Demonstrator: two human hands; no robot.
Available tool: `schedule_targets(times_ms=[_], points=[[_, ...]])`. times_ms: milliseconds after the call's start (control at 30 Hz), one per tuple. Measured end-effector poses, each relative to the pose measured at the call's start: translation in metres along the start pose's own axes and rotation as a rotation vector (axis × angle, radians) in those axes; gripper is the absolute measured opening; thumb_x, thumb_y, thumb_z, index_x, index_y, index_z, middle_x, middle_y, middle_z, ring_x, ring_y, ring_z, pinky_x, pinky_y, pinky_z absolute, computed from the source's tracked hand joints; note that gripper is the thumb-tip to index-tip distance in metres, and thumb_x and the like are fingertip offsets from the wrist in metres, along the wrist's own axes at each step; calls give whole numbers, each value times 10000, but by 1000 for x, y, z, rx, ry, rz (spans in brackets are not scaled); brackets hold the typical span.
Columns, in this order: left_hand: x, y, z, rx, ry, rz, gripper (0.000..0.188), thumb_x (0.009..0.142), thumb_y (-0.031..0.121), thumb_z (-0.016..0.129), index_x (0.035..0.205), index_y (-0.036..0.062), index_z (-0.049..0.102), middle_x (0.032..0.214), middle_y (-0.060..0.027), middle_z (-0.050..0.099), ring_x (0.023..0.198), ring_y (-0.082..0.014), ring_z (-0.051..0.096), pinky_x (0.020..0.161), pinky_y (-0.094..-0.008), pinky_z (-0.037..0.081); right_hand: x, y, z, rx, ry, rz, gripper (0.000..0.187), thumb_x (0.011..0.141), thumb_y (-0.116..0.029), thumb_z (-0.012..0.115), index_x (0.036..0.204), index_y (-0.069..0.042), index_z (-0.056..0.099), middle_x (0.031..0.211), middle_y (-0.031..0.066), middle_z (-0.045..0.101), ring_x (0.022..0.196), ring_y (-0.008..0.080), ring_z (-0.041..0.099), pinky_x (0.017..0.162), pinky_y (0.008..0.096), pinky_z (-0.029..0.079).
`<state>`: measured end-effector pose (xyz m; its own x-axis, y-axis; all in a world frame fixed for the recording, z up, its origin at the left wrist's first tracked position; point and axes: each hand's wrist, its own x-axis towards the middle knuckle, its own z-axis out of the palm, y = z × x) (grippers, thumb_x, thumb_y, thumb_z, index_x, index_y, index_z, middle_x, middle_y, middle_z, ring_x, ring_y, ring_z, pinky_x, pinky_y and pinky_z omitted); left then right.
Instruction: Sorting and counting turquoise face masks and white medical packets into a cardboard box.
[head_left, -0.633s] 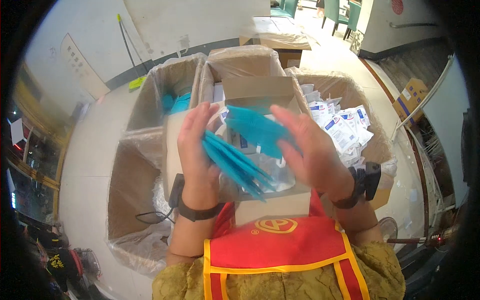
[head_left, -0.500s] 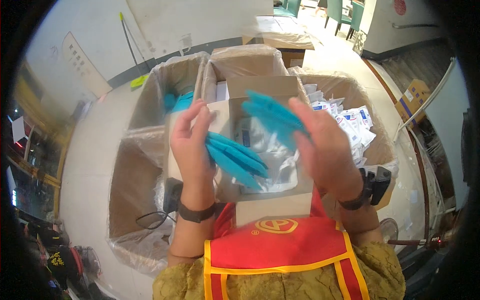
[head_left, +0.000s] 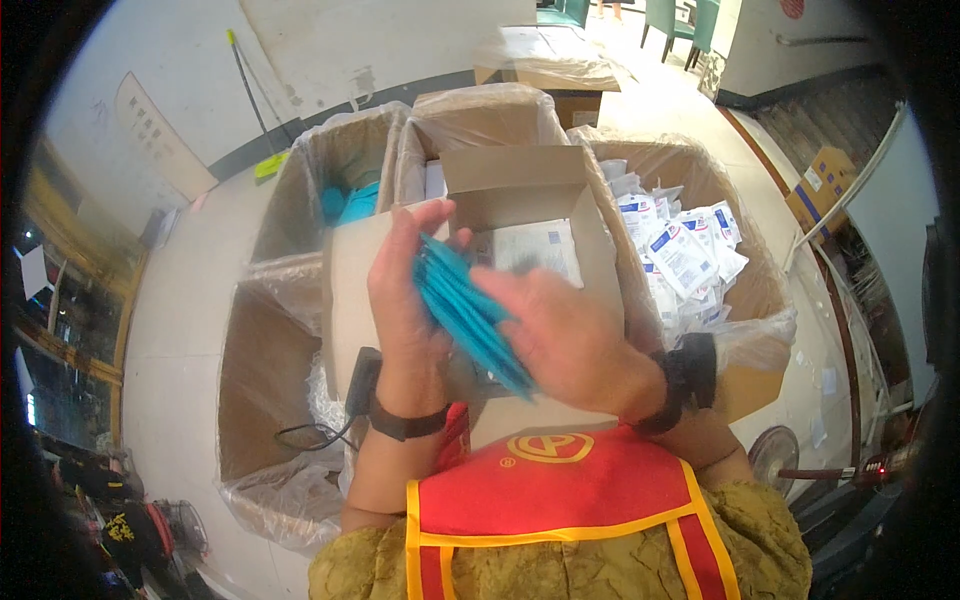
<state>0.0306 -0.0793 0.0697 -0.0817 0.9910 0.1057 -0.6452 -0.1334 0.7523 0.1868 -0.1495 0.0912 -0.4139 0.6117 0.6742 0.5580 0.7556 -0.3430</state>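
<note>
A stack of thin, flat teal pieces (head_left: 463,310), which look like folded fabric, is held slanting in front of me. My left hand (head_left: 400,290) is closed round its left side, thumb and fingers rising above the upper end. Against the right side, my right hand (head_left: 570,335) presses with bent fingers, slightly blurred. Both hands are over an open cardboard box (head_left: 515,167) with its flaps folded out. Inside it a flat white packet (head_left: 540,250) shows; my hands hide the rest of the contents.
Plastic-lined cartons stand around the box. The right one holds several white packets (head_left: 685,255); the far left one holds teal pieces (head_left: 355,203). In the near left carton (head_left: 265,370) lies crumpled clear plastic. A broom and a lime-green dustpan (head_left: 270,165) stand by the wall.
My right hand has moved left and down, bringing its teal pieces against those in my left hand. The two separate bunches now form one stack, and more of the box's inside shows.
</note>
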Motion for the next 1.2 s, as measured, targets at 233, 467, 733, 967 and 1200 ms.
schedule_targets(times_ms=[233,467,733,967,1200], points=[[8,-7,-10,196,45,38,340,934,377,615,808,67,556,713,-54,576,617,-138,548,575,-260,452,-7,-12,-1,146,-122,109,675,814,-132,691,1400,-27,373,1172,201,529,999,377,554,867,404,461],[-17,4,10,69,10,-109,290,958,319,591,949,30,596,784,-54,601,729,-163,594,705,-303,507,-7,21,-29,137,-131,232,778,806,-134,710,1444,2,287,1228,248,532,1085,349,580,920,383,472],[-98,-2,-35,726,-407,-206,541,830,169,723,1266,37,431,1121,-99,525,1053,-176,510,911,-314,443,-84,0,-32,535,-503,527,707,867,-215,674,1426,1,299,1302,277,489,1194,323,531,985,382,425],[-97,6,-19,436,-290,-205,673,795,136,745,1348,53,370,1161,-93,504,1067,-204,530,934,-333,449,-54,3,-38,520,-386,501,581,829,-127,681,1338,-33,418,1188,176,570,1099,285,585,934,361,464],[-51,27,11,184,-635,-154,781,722,183,801,1371,-1,408,1296,-106,527,1161,-204,527,926,-340,479,35,12,-87,416,-172,116,537,770,-30,661,1284,-65,511,1153,77,587,1053,175,582,911,310,475]])
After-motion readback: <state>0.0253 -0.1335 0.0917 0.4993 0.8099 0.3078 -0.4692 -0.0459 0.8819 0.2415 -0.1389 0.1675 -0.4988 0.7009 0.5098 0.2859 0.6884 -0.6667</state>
